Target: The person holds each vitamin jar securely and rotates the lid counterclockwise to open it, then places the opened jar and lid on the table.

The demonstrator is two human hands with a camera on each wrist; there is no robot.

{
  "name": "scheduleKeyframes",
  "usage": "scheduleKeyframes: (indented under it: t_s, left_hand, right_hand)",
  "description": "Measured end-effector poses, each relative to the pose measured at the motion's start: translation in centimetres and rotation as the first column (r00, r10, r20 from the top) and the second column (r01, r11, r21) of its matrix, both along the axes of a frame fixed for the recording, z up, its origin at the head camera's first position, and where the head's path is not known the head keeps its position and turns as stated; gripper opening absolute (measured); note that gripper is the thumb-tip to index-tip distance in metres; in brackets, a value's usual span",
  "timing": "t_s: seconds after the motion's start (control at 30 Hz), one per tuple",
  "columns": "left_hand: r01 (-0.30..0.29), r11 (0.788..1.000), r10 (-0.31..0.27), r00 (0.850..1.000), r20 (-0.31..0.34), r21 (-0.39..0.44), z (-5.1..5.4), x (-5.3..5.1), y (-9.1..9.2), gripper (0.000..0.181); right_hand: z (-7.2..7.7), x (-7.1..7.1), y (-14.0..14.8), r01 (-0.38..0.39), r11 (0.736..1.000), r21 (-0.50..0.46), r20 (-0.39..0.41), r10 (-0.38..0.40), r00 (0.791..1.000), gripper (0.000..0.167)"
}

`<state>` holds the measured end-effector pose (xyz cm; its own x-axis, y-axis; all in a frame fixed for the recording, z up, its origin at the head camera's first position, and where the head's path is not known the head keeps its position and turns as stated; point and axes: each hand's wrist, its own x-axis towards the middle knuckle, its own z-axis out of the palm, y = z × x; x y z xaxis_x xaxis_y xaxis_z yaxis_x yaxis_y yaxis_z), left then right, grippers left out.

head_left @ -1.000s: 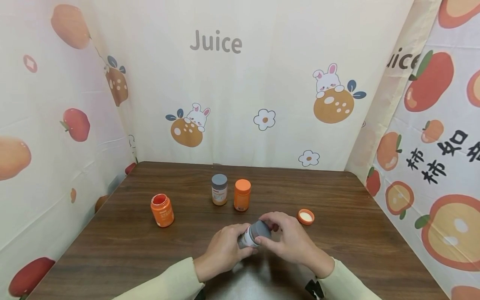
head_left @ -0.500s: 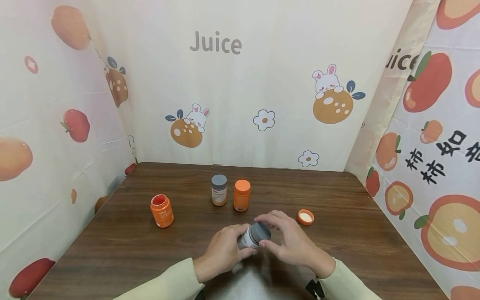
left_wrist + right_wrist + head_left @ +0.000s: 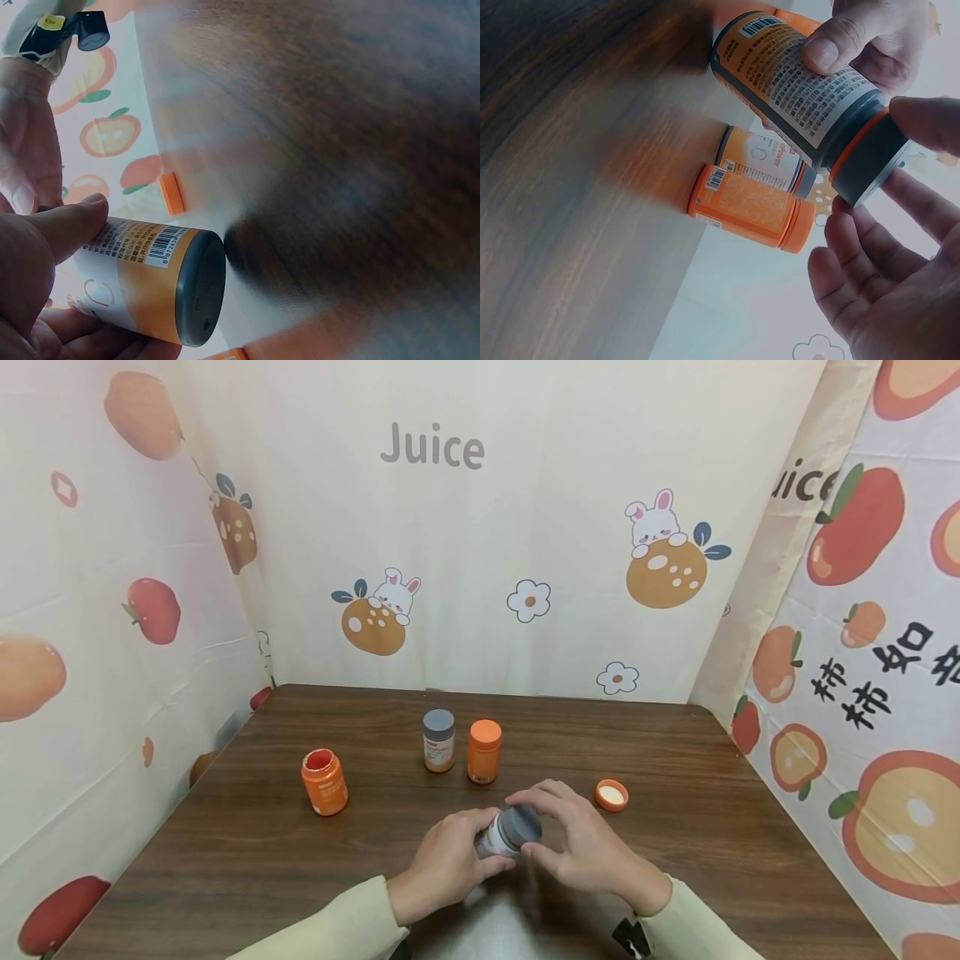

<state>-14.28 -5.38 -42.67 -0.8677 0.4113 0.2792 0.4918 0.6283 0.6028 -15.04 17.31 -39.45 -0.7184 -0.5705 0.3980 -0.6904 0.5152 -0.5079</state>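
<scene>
Ok, jar (image 3: 799, 90) btwn L fingers (image 3: 477, 818) (R fingers (image 3: 883, 244) round cap (image 3: 871, 156)).

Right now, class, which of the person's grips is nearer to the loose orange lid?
Right. The right grip, at the grey cap, is just left of the orange lid and nearer the person; the left grip, around the bottle, lies farther left.

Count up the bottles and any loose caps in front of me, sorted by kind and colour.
Orange: 2, the uncapped bottle and the closed bottle
Grey-capped: 2, the standing bottle and the held bottle
Loose: 1, the orange cap
Total: 5
</scene>
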Motion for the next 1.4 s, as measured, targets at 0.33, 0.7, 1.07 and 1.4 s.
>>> scheduleKeyframes:
  t_s: [0.33,0.7,1.07,1.4]
  left_hand:
    - [0.002,1.0,-0.002,1.0,0.001,0.003,-0.06,-0.12,0.06,0.038]
    - [-0.003,1.0,0.003,1.0,0.012,0.002,0.06,-0.12,0.12,0.038]
    - [-0.001,1.0,0.001,1.0,0.001,0.002,-0.03,-0.1,0.11,0.036]
    - [0.008,1.0,-0.008,1.0,-0.002,0.002,-0.01,-0.11,0.08,0.038]
  right_hand:
    - [0.03,0.01,-0.53,0.152,0.988,0.01,0.004,-0.152,0.988,0.052]
    - [0.15,-0.09,-0.78,0.272,0.962,0.026,0.092,-0.273,0.958,0.044]
    - [0.28,-0.18,-0.88,0.262,0.965,0.03,0.162,-0.263,0.951,0.043]
    - [-0.03,-0.24,-0.49,0.184,0.983,0.012,0.051,-0.184,0.982,0.042]
